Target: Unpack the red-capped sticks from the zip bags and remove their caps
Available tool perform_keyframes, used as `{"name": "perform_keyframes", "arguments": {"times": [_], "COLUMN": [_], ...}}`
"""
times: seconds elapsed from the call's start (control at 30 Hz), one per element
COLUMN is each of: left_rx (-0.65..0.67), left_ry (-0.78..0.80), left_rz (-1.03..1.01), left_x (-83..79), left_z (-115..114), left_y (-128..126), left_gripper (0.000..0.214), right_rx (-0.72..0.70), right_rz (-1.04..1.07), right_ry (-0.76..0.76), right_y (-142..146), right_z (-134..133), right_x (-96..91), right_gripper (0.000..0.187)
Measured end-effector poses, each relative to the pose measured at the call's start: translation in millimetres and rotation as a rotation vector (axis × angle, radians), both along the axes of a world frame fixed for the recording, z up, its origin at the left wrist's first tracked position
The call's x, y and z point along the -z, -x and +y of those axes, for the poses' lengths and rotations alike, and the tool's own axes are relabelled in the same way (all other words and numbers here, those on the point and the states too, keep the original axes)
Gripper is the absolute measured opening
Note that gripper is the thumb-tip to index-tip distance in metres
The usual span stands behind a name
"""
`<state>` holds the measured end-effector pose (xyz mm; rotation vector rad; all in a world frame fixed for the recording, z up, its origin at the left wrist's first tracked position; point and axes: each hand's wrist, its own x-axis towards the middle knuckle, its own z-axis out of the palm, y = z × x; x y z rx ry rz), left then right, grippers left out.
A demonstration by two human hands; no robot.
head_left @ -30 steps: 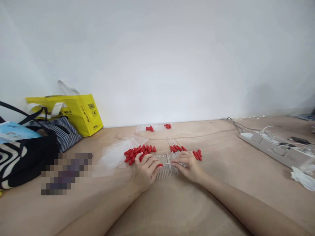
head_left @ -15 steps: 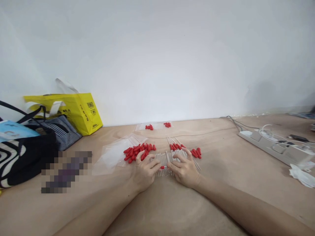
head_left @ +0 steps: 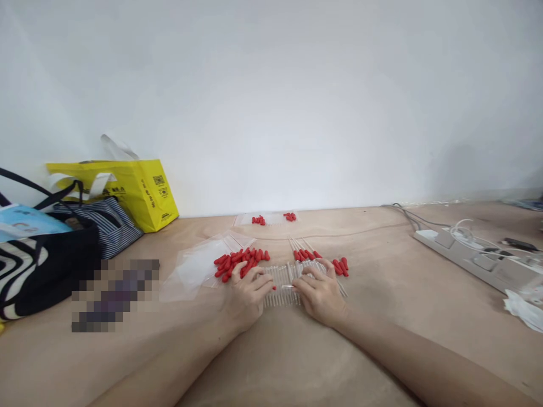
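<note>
My left hand (head_left: 250,294) is closed in a pinch on a red rubber dropper bulb (head_left: 274,288); only its tip shows past the fingers. Facing it, my right hand (head_left: 320,288) pinches a clear glass tube (head_left: 288,287) held crosswise, its end a short gap from the bulb. Under and between both hands lies a row of clear glass tubes (head_left: 280,276), partly covered by the fingers. A heap of red bulbs (head_left: 229,261) sits just beyond my left hand. Several thin tubes with red bulbs on them (head_left: 306,254) lie beyond my right hand.
More red bulbs (head_left: 340,267) lie right of my right hand. Clear plastic bags (head_left: 186,271) spread at left; another bag (head_left: 271,218) with red bulbs lies near the wall. A yellow bag (head_left: 148,195), a striped bag (head_left: 114,223) and a power strip (head_left: 462,254) flank the table.
The red bulb and the glass tube, which met between my hands, are now apart with a small gap. My left hand has shifted slightly left. The view has turned a little.
</note>
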<state>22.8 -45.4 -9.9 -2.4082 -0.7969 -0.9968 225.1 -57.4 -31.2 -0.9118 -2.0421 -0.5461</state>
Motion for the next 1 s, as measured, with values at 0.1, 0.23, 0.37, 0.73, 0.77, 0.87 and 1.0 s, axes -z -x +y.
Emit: {"name": "perform_keyframes", "arguments": {"times": [0.1,0.23,0.37,0.73,0.77,0.87,1.0], "left_rx": [-0.086,-0.164,-0.346,-0.626,-0.635,-0.661,-0.683], "left_ry": [0.02,0.182,0.44,0.698,0.707,0.726,0.722], "left_rz": [-0.083,-0.218,-0.293,-0.209,-0.198,-0.168,-0.15], "left_x": [-7.1,-18.7,-27.5,-40.2,-38.9,-34.8,-32.8], "left_z": [4,15,37,92,95,103,109], "left_y": [11,25,42,85,85,85,87], "left_gripper": [0.02,0.022,0.026,0.026,0.024,0.019,0.016], "right_rx": [0.07,0.066,0.118,0.381,0.381,0.39,0.454], "right_rz": [0.064,0.135,0.237,0.111,0.104,0.103,0.155], "right_ry": [0.049,0.232,0.578,0.953,0.958,0.972,0.997], "right_y": [-3,-4,0,22,23,20,3], "right_z": [1,8,24,47,46,47,61], "right_x": [-0.3,-6.9,-22.4,-41.8,-41.1,-40.5,-42.4], "right_gripper": [0.016,0.02,0.016,0.02,0.021,0.022,0.021]}}
